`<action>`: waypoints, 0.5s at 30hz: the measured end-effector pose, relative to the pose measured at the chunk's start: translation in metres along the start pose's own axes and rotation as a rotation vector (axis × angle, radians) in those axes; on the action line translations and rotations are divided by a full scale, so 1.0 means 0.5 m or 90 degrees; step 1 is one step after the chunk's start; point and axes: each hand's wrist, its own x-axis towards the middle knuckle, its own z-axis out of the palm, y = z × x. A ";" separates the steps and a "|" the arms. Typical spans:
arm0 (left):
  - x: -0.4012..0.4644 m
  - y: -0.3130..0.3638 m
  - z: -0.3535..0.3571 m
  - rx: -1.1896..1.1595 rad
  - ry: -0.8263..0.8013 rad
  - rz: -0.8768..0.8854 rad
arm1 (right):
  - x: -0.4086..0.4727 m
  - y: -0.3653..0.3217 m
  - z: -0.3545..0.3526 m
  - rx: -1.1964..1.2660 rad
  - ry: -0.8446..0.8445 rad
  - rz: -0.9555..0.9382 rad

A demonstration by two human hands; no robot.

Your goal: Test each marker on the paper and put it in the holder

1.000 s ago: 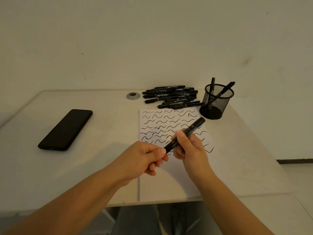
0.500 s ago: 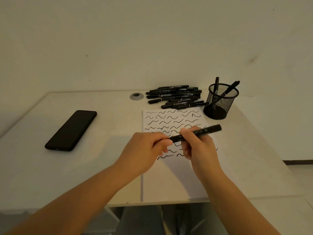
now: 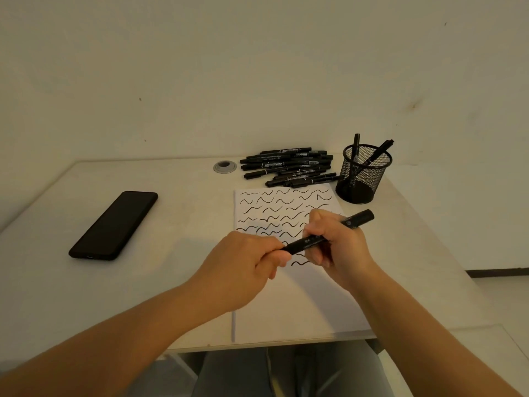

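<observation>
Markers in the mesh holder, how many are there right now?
2. One marker stands nearly upright at the holder rim's left; the other marker leans right. Shorter ones could be hidden inside.

A pale table (image 3: 177,213) bears phone (image 3: 114,224), paper (image 3: 297,308), marker pile (image 3: 289,167), mesh holder (image 3: 363,174).

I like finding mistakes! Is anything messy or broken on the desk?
Nothing looks broken or spilled. The loose markers lie in an untidy pile behind the paper, and the phone sits slanted, but neither seems wrong.
</observation>
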 end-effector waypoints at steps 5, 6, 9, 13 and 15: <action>-0.010 0.003 0.004 -0.178 -0.090 -0.087 | 0.006 0.013 -0.024 -0.026 -0.122 -0.064; -0.009 0.005 0.003 -0.220 -0.109 -0.103 | 0.006 0.016 -0.024 -0.034 -0.138 -0.077; -0.012 0.010 0.002 -0.348 -0.165 -0.149 | 0.008 0.009 -0.018 -0.046 -0.195 -0.085; -0.044 -0.032 -0.016 -0.583 -0.217 -0.316 | 0.025 -0.062 -0.093 0.169 0.001 -0.089; -0.042 -0.073 -0.042 -0.653 -0.083 -0.405 | 0.025 -0.084 -0.117 0.089 0.073 -0.132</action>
